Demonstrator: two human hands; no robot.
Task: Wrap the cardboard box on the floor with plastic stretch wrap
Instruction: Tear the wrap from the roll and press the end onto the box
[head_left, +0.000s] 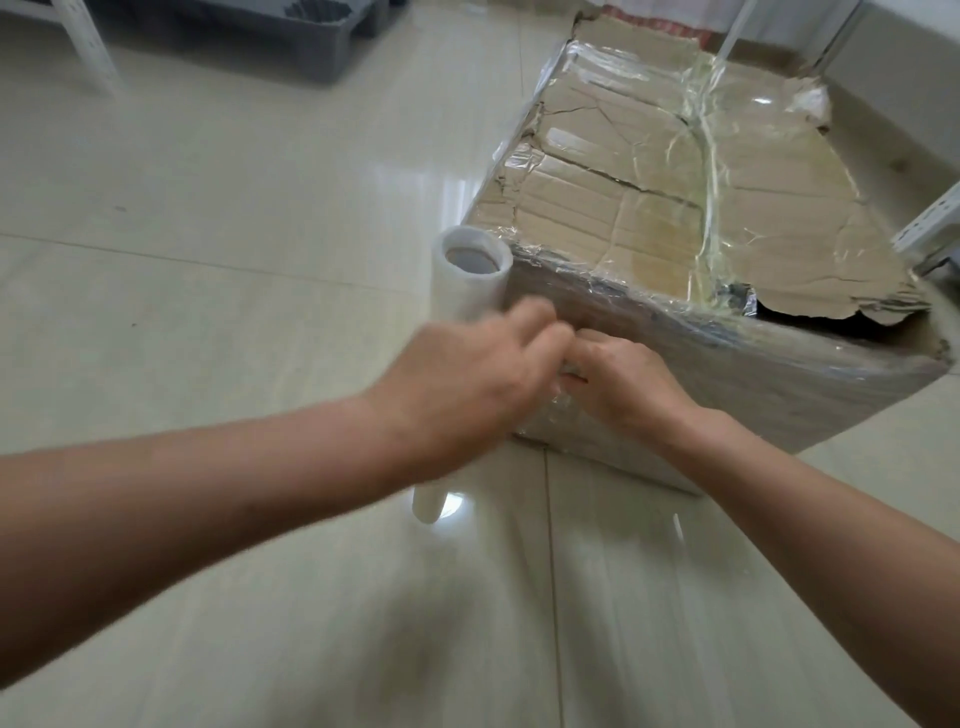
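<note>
I log left hand (467, 384) and right hand (628, 389) pinching clear film (563, 413) on torn brown cardboard box (649, 208); a jerk could topple upright white roll (470, 283).

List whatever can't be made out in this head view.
left hand: motion-blurred; its grip is unclear.
right hand: fingertips tucked under, grip unclear.
stretch wrap roll: middle hidden behind the left hand.
cardboard box: interior dark through the torn gap.
grey tray: cut off by top edge.

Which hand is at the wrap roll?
The left hand, in front of the upright white plastic stretch-wrap roll; the right hand sits further right at the film-covered side of the brown cardboard box.
</note>
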